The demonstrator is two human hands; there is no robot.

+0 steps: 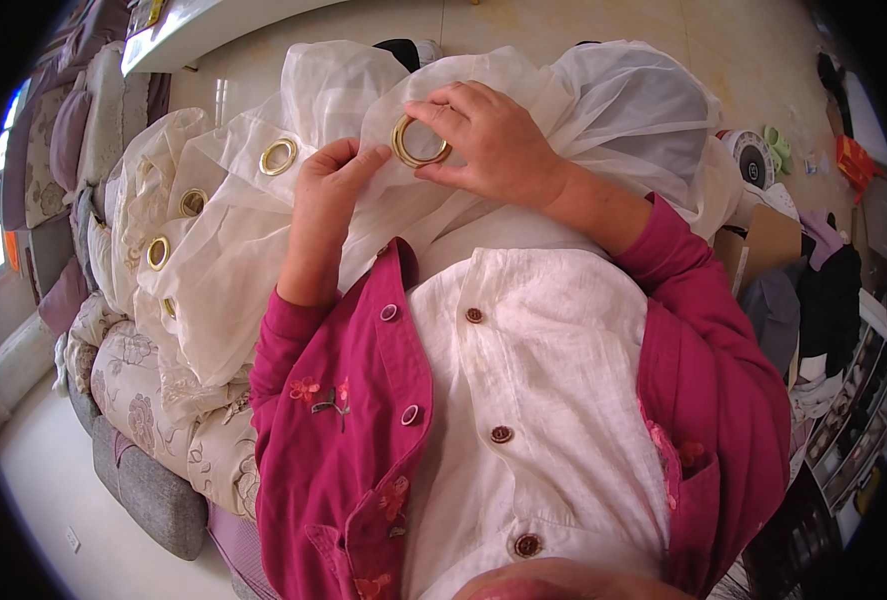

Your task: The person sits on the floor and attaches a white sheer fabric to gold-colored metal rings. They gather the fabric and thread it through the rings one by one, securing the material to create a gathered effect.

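Observation:
A sheer white curtain with gold grommet rings lies over my lap and spreads to the left. My right hand grips one gold grommet ring by its right side, fingers above and thumb below. Just left of that ring, my left hand pinches the curtain fabric between thumb and forefinger. Another gold grommet sits in the fabric beyond my left wrist. Farther left are a grommet facing partly away and a grommet lower down.
On the left stands a sofa with floral upholstery and a grey base. A white table is at the upper left. To the right are a cardboard box, dark clothing, green slippers and a red item.

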